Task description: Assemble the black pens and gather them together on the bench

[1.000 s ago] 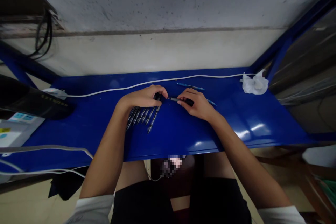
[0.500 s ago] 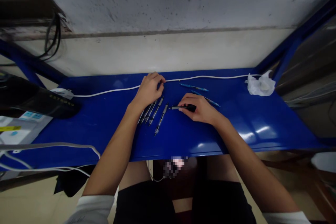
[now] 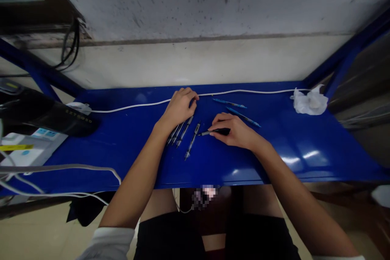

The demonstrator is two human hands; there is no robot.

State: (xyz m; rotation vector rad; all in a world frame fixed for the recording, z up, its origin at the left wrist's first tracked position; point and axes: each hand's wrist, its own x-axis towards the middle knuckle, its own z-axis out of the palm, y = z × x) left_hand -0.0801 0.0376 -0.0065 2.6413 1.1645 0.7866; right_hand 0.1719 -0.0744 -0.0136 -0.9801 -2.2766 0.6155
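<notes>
My right hand (image 3: 236,130) pinches a black pen (image 3: 223,131), its grey tip end pointing left. That tip lies close beside a clear-barrelled pen (image 3: 191,144) with a grey grip, set apart from the others; I cannot tell whether they touch. My left hand (image 3: 181,107) rests on the table with fingers curved and thumb apart, holding nothing that I can see. Just below its palm lie several clear pens (image 3: 183,133) side by side, their upper ends partly hidden. Beyond my right hand lie two blue pens, one farther back (image 3: 229,103) and one nearer (image 3: 243,117).
A white cable (image 3: 137,105) runs along the back of the blue table (image 3: 122,142). Crumpled white tissue (image 3: 310,101) sits at the right end. On the left are a black bottle-like object (image 3: 51,113), a white box (image 3: 45,140) and grey-white cables (image 3: 76,167).
The view has shifted slightly. The separate clear pen has moved a little away from the row and turned to show its clip. My right hand still holds the black pen near it.
</notes>
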